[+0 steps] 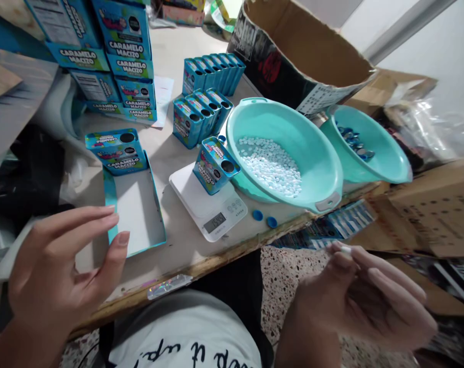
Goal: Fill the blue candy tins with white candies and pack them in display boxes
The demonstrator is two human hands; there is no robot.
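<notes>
Nearest, at the left, the left fingers (pixel 82 236) are hanging loosely apart and holding nothing, their tips hovering by the left side of an open tray (pixel 140 214). At the near right, beyond the edge of the counter (pixel 180 253), the right fingers (pixel 381 266) are closing in a pinch on one small white piece (pixel 346 250).

One kitchen scale (pixel 186 191) is resting near the middle of the counter, its display glowing with digits too blurred to read surely. One blue tin (pixel 211 171) is standing on it, its round opening showing dark. This looks like a weighing step with small pieces being handled; moving so small a piece is calling for a light, steady pinch, and any placing in the tin for careful aim at the narrow opening.

Two blue caps (pixel 257 214) are lying right of the scale, and a third (pixel 222 138) is lying just beyond the tin. One more tin (pixel 124 153) is standing at the far end of the tray.

Farther back, one turquoise basin (pixel 316 168) is holding white pieces (pixel 280 171) too many to count, and a second basin (pixel 389 153), to its right, is holding a heap of blue caps (pixel 354 140). Four tins (pixel 188 125) are standing in a nearer row; about six (pixel 193 76) are standing behind, overlapping too much for a sure count. At the far left, at least four display boxes (pixel 134 69) are standing stacked, and one large open carton (pixel 270 64) is standing at the far right
</notes>
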